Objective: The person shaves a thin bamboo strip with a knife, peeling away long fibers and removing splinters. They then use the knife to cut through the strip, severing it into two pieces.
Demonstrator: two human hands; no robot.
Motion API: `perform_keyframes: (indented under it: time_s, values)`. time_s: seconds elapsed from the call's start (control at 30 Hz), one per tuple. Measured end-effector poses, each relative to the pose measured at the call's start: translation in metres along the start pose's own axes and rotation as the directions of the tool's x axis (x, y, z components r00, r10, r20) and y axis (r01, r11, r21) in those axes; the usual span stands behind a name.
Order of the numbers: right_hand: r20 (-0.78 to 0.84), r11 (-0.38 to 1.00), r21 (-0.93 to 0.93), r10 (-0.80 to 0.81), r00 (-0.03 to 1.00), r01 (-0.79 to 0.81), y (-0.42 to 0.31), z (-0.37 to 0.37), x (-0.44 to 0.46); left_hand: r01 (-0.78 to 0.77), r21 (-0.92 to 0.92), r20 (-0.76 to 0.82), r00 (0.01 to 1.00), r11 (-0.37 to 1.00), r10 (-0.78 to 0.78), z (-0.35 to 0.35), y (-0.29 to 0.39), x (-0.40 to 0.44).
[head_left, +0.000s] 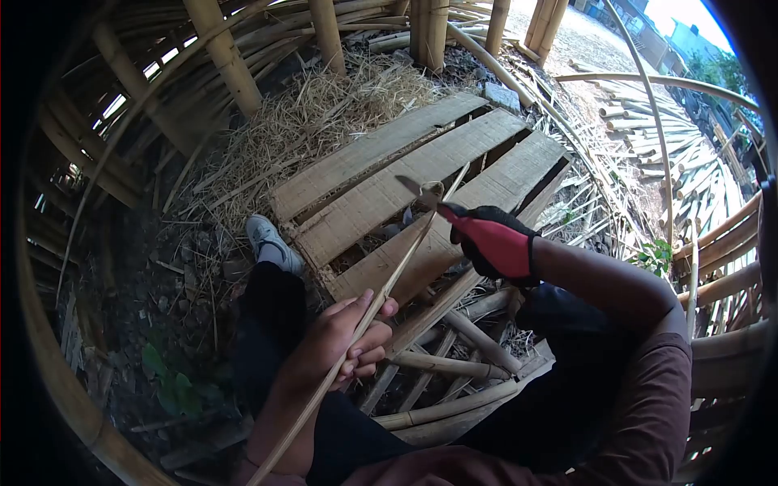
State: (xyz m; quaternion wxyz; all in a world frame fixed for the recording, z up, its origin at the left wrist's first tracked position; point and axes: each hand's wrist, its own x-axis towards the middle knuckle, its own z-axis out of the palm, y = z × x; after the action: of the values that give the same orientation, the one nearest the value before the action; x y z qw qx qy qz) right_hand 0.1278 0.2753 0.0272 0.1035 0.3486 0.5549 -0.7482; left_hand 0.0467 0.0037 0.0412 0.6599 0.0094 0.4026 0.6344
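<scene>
My bare left hand is closed around a long, thin bamboo strip. The strip runs diagonally from beside my forearm up over a slatted wooden platform. My right hand, in a red and black glove, grips a knife with its blade pointing up and left. Blade and strip cross near the middle of the slats; whether they touch I cannot tell. The knife's handle is mostly hidden in the glove.
Dry straw and shavings lie behind the platform. Upright bamboo poles stand at the back. Cut bamboo lengths are spread on the ground at right. My shoe rests left of the platform, and crossed bamboo pieces sit below it.
</scene>
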Motion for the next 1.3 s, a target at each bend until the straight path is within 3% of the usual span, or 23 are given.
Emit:
perform_keyframes:
  time_s: [0.1,0.13,0.2,0.23,0.27,0.33,0.43,0.47,0.53,0.6,0.63,0.7,0.73,0.8,0.87,0.9,0.93,1.0,1.03,1.1,1.17,1.2,1.3]
  values:
    - [0.241,0.952,-0.299,0.146,0.960,-0.069,-0.002,0.013,-0.013,0.007,0.044,-0.014,1.000,0.999,-0.006,-0.001,0.000,-0.002]
    - [0.283,0.944,-0.330,0.094,0.954,0.005,-0.011,0.003,-0.008,0.008,0.024,-0.011,1.000,1.000,-0.008,-0.001,0.000,-0.002]
    - [0.072,0.996,0.046,-0.077,0.994,0.074,-0.006,0.008,-0.004,-0.002,0.005,-0.007,1.000,1.000,0.003,-0.001,0.001,-0.002]
    - [0.085,0.989,-0.146,0.009,0.996,0.004,0.000,0.010,-0.009,0.008,0.016,-0.024,1.000,1.000,-0.007,0.001,0.001,-0.001]
    - [0.249,0.968,-0.250,0.076,0.965,-0.012,0.004,0.023,-0.021,0.016,0.021,-0.041,0.999,1.000,-0.015,0.002,0.000,0.000]
    - [0.226,0.951,-0.306,0.119,0.967,-0.045,-0.006,0.021,-0.018,0.006,0.012,-0.026,1.000,1.000,-0.006,-0.001,0.000,-0.004]
    - [-0.020,0.997,0.079,-0.024,1.000,0.026,-0.004,-0.001,0.002,0.003,0.021,-0.013,1.000,1.000,-0.003,0.000,0.001,-0.002]
    - [0.116,0.994,-0.112,0.016,0.993,-0.003,-0.002,0.010,-0.011,0.002,0.017,-0.022,1.000,1.000,-0.002,0.001,0.000,-0.001]
    - [0.192,0.979,-0.090,0.199,0.961,-0.185,0.003,0.030,-0.021,-0.006,0.016,-0.015,1.000,1.000,0.006,-0.001,0.000,-0.004]
    - [0.272,0.960,-0.207,0.242,0.931,-0.189,-0.020,0.009,-0.011,0.003,0.040,-0.007,1.000,0.999,-0.003,-0.002,0.001,-0.005]
    - [0.270,0.961,-0.206,0.238,0.933,-0.185,-0.018,0.010,-0.011,0.000,0.029,-0.003,1.000,1.000,0.000,-0.001,0.000,-0.003]
    - [0.005,0.999,0.003,0.042,0.999,-0.042,-0.008,0.015,-0.013,-0.011,0.010,0.002,1.000,1.000,0.011,0.000,0.000,-0.002]
    - [0.301,0.971,-0.080,0.239,0.923,-0.225,0.003,0.020,-0.013,-0.007,0.029,-0.006,1.000,1.000,0.007,0.000,0.000,-0.002]
    - [0.324,0.960,-0.046,0.276,0.905,-0.277,0.004,0.023,-0.007,-0.006,0.051,-0.021,1.000,0.999,0.007,-0.001,0.000,-0.003]
    - [0.168,0.982,-0.116,0.166,0.972,-0.148,-0.015,0.016,-0.008,-0.004,0.019,0.005,1.000,1.000,0.004,-0.004,0.000,-0.004]
    - [0.062,0.993,0.089,0.067,0.996,-0.072,-0.010,0.011,0.001,-0.008,0.019,0.007,1.000,1.000,0.008,-0.003,0.001,-0.002]
    - [0.061,0.993,0.085,0.071,0.996,-0.076,-0.003,0.016,-0.003,-0.005,0.010,0.003,1.000,1.000,0.005,-0.001,0.001,0.000]
    - [0.352,0.954,0.072,0.249,0.902,-0.291,0.011,0.031,-0.015,-0.008,-0.007,-0.001,1.000,1.000,0.008,-0.001,-0.001,0.000]
    - [0.240,0.955,-0.049,0.295,0.925,-0.292,0.003,0.034,-0.017,-0.006,-0.027,0.008,1.000,1.000,0.007,-0.004,-0.001,-0.002]
    - [0.298,0.950,-0.152,0.306,0.904,-0.272,-0.010,0.023,-0.011,0.012,-0.033,0.014,1.000,0.999,-0.011,-0.004,0.000,-0.003]
    - [-0.110,0.996,-0.036,0.072,0.991,-0.076,-0.010,0.024,-0.011,0.008,-0.010,-0.004,1.000,1.000,-0.008,-0.001,-0.001,-0.001]
    - [0.097,0.967,-0.205,0.177,0.979,-0.154,-0.001,0.030,-0.014,0.003,-0.019,-0.002,1.000,1.000,-0.003,-0.002,-0.001,-0.001]
    - [0.197,0.951,-0.258,0.222,0.955,-0.168,0.001,0.033,-0.011,-0.008,0.024,-0.006,1.000,1.000,0.008,-0.002,0.000,-0.003]
